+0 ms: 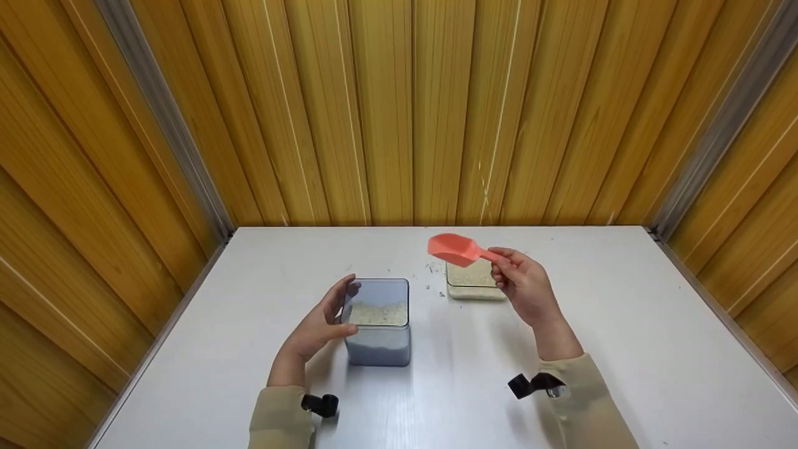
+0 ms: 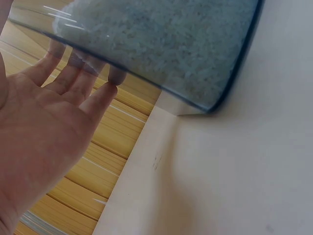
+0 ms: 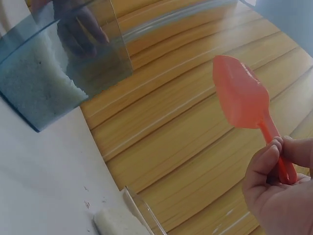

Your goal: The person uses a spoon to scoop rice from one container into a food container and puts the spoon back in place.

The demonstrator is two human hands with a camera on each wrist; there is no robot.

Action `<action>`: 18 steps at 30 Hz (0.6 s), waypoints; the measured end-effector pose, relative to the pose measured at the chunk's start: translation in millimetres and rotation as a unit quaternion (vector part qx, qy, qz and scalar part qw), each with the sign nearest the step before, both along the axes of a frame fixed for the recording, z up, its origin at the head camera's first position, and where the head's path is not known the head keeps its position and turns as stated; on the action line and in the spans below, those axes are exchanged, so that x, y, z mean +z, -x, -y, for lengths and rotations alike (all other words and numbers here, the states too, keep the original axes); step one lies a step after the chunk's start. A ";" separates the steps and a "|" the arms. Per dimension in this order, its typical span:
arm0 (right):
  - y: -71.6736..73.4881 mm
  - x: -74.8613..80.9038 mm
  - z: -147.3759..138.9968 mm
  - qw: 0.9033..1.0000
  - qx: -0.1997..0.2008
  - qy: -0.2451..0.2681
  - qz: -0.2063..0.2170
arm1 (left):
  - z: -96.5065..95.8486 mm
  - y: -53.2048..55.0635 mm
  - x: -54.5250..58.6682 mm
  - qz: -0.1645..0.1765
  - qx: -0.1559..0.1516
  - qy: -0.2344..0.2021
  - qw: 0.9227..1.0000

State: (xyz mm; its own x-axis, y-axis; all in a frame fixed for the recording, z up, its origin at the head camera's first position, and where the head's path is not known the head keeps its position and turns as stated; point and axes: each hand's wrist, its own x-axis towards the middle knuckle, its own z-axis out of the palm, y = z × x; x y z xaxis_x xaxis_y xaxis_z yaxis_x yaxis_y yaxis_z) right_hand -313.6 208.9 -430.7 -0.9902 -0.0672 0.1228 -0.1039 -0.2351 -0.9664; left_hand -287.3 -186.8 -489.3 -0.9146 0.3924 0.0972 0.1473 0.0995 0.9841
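My right hand [image 1: 528, 288] pinches the handle of a red plastic scoop [image 1: 454, 249] between thumb and fingers, holding it up off the table with its bowl pointing left. No grains show in the bowl. My left hand [image 1: 317, 327] grips the left side of a tall bluish see-through container [image 1: 379, 349], thumb at the near side and fingers round the far left corner. White rice [image 2: 161, 44] fills the container's lower part, its surface sloping in the right wrist view. Partly behind my right hand stands a clear box [image 1: 477, 292] with rice in it.
Scattered dark crumbs [image 1: 441, 294] lie on the white table [image 1: 187, 399] between the two containers. Wood-patterned panels [image 1: 386, 112] rise behind the table and along both sides. Black camera mounts [image 1: 322, 405] sit on both sleeves.
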 end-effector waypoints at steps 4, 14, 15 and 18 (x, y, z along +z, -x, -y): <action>-6.4 3.9 17.5 0.999 0.022 -0.044 -0.020 | 1.9 0.0 -0.5 -0.004 -0.001 0.001 1.000; -22.6 16.8 57.7 0.979 0.079 -0.165 -0.094 | 0.7 0.8 -3.5 0.005 -0.002 -0.016 1.000; -24.0 18.5 61.5 0.974 0.083 -0.185 -0.102 | 0.5 0.8 -3.5 0.006 -0.001 -0.016 1.000; -28.5 24.6 73.1 0.953 0.090 -0.261 -0.126 | 0.2 1.1 -3.5 0.006 0.000 -0.011 1.000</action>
State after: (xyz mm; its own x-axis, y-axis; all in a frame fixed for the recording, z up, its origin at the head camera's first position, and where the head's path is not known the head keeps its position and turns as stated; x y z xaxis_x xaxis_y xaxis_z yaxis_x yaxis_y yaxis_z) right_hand -285.1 135.8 -406.0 -0.8999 -0.3507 0.2592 -0.3522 0.2340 -0.9062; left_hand -288.4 -187.0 -492.9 -0.9159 0.3901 0.0943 0.1348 0.0779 0.9878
